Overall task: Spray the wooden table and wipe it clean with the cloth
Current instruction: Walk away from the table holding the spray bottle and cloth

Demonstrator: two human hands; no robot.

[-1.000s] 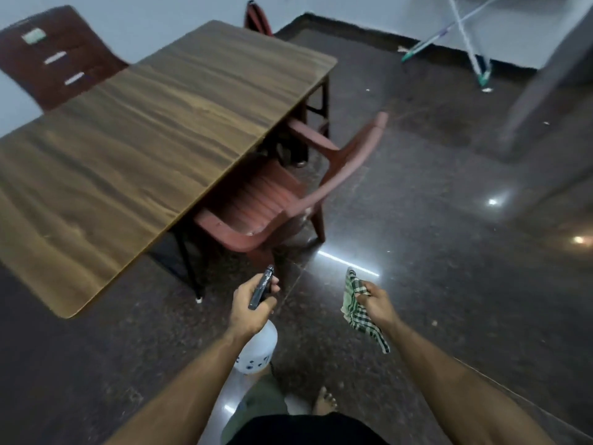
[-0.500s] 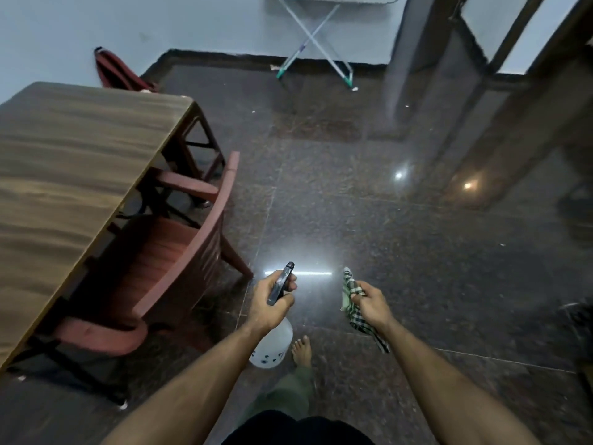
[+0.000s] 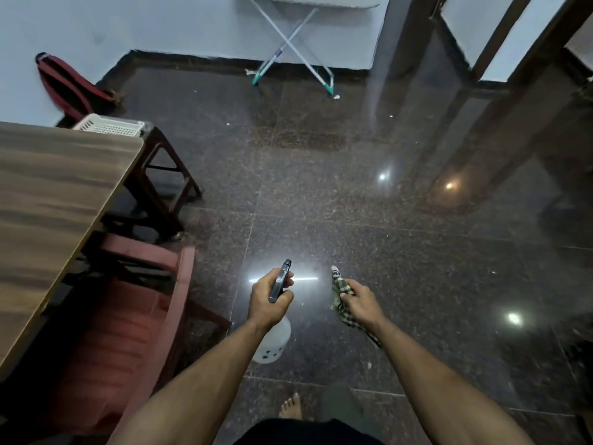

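Observation:
The wooden table (image 3: pixel 54 200) fills the left edge of the view, its corner at the upper left. My left hand (image 3: pixel 268 301) grips the dark trigger head of a white spray bottle (image 3: pixel 272 343), which hangs below my fist over the floor. My right hand (image 3: pixel 361 300) holds a green-and-white checked cloth (image 3: pixel 340 289), bunched, with its end hanging under my wrist. Both hands are to the right of the table, well apart from it.
A red plastic chair (image 3: pixel 134 319) is tucked at the table's right side. A dark stool (image 3: pixel 163 178) with a white basket (image 3: pixel 109 125) stands beyond the table's corner. A folding rack (image 3: pixel 292 49) leans at the far wall. Dark glossy floor (image 3: pixel 353 203) stretches ahead; wooden frames (image 3: pixel 500 91) at right.
The view has swung right and moved along the table, which now lies at the left edge. Both hands keep their hold on bottle and cloth.

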